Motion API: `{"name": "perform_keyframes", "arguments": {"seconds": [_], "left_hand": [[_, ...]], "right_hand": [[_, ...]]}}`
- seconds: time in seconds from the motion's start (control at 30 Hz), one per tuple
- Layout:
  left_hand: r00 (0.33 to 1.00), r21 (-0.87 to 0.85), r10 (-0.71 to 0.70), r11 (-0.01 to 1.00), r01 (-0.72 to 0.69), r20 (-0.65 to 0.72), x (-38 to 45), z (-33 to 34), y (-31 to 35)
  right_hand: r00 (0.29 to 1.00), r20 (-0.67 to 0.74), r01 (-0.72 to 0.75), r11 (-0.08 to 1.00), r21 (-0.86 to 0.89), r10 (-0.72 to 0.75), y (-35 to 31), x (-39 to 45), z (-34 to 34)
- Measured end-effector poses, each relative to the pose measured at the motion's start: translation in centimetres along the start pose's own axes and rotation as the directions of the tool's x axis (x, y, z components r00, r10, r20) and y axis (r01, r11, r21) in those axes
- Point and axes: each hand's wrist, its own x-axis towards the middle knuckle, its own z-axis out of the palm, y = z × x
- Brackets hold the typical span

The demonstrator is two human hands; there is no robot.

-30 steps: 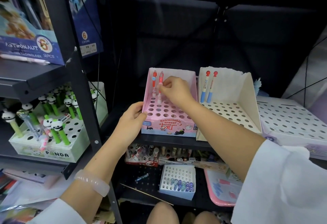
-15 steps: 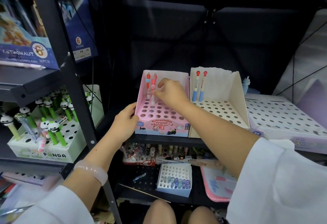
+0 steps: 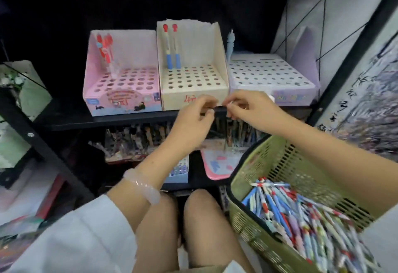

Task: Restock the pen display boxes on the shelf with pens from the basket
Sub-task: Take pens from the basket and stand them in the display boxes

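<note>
Two hands, brought together at mid-frame, fingertips nearly touching in front of the cream box. Left hand with fingers curled inward, thumb meeting forefinger; right hand likewise curled, pinching something small and pale, too blurred to name. Unclear whether the left fingers hold anything. Pale bracelet on the left wrist, white sleeves further down at both lower corners.

Changed from half a second earlier: right hand no longer inside the pink display box, left hand no longer steadying that box's front left corner; both now pulled back, lower and further right. View also swung right and downward, so the panda pen box gone from the left edge.

Just above the hands, on the black shelf: pink box at centre left with a few red-topped pens standing in its back left holes; cream display box beside it, touching, with two blue-gripped pens upright at its back left; lilac display box to the right, holes showing.

Lower right of the frame: green basket, newly in view, right forearm crossing above its far rim, heaped with blue, white and red pens. Bare knees at bottom centre.
</note>
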Motion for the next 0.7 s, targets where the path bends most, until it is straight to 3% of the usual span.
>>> {"name": "perform_keyframes", "arguments": {"seconds": [0.1,0.2,0.33,0.53,0.7], "left_hand": [[0.977,0.004,-0.056,0.998,0.057,0.203,-1.3,6.1,-1.0],[0.937,0.016,-0.098,0.995,0.098,0.335,-2.6,10.6,-2.0],[0.879,0.118,-0.09,0.992,0.038,0.469,-3.4,14.5,-3.1],[0.802,0.22,-0.168,0.974,0.047,0.573,-3.2,17.4,-3.8],[0.801,0.195,-0.184,0.977,0.085,0.57,-3.5,18.4,-4.9]], "right_hand": [[0.985,0.01,-0.17,0.985,-0.035,0.17,6.3,-4.7,0.3],[0.928,0.055,-0.346,0.909,-0.233,0.367,12.9,-8.7,2.1],[0.697,0.239,-0.54,0.715,-0.445,0.676,20.0,-13.4,5.9],[0.488,0.163,-0.752,0.507,-0.42,0.858,22.9,-14.1,10.6],[0.45,0.029,-0.726,0.385,-0.57,0.893,22.7,-13.5,14.8]]}}
